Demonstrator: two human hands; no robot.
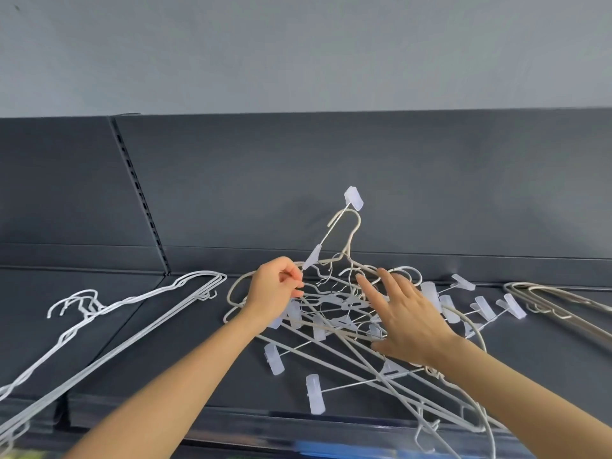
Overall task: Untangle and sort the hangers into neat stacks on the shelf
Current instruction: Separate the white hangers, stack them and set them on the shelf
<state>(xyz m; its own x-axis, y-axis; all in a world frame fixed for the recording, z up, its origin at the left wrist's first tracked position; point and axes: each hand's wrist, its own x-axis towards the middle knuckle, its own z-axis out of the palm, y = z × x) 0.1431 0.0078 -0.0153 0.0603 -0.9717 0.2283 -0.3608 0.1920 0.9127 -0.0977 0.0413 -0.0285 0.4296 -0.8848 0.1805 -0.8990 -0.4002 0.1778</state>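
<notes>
A tangled pile of hangers, white and beige wire ones mixed with clip hangers, lies in the middle of the dark shelf. My left hand pinches the wire of a clip hanger that tilts up out of the pile, its clear clip high near the back panel. My right hand rests on the pile with fingers spread and straight. A neat stack of white wire hangers lies on the left. A stack of beige hangers lies at the right edge.
The shelf's dark back panel rises just behind the pile, with a slotted upright at the left. The shelf's front lip runs along the bottom, and some hangers overhang it at lower right.
</notes>
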